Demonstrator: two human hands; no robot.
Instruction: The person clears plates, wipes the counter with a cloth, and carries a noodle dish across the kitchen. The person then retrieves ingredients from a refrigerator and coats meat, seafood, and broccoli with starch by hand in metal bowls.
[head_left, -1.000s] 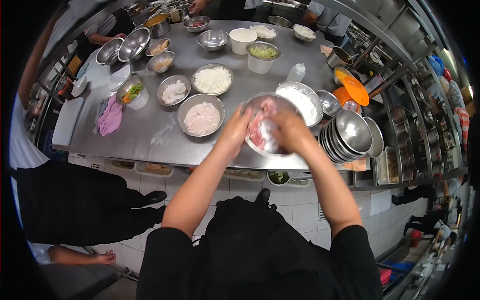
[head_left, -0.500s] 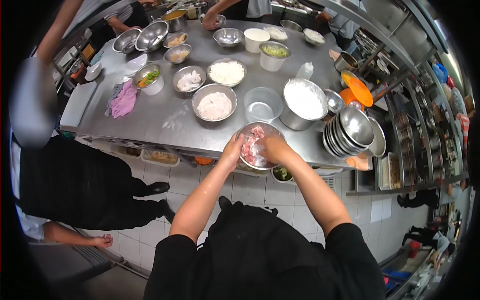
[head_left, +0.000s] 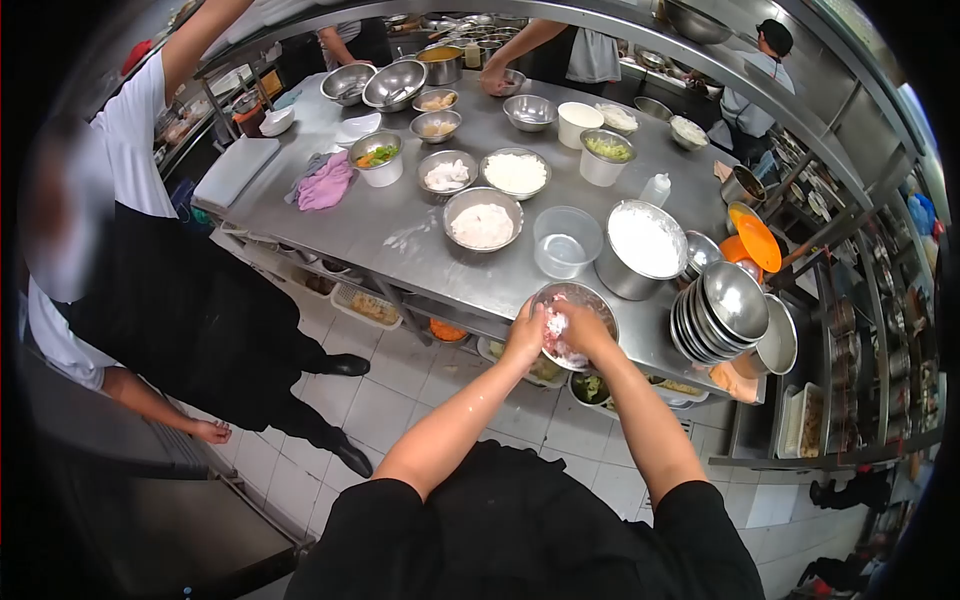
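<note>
"Where do we find the steel bowl (head_left: 608, 308)?"

"At the table's (head_left: 345, 235) near edge, in front of our body. Whether the edge bears any of its weight, we cannot tell."

"Grip?"

"Our left hand (head_left: 524, 338) clasps the rim on its own side, presumably to steady the bowl. Our right hand (head_left: 584, 332) reaches inside, fingers at the meat (head_left: 563, 352); how tightly they close, we cannot tell."

"Contents?"

"Pinkish-red meat, partly coated white."

"Adjacent containers?"

"Just beyond, we record a deep pot (head_left: 612, 274) of white powder (head_left: 645, 240), placed, in our judgement, for easy reach. Beside it we note a clear tub (head_left: 567, 240) with no food visible inside. To its left, a metal bowl (head_left: 450, 216) contains a pale pink mixture (head_left: 482, 226)."

"And to the right?"

"We observe nested bowls (head_left: 736, 300), tilted, probably stacked to save room. Farther back, we list shredded greens (head_left: 608, 149) in a bowl on a white tub (head_left: 599, 172)."
</note>
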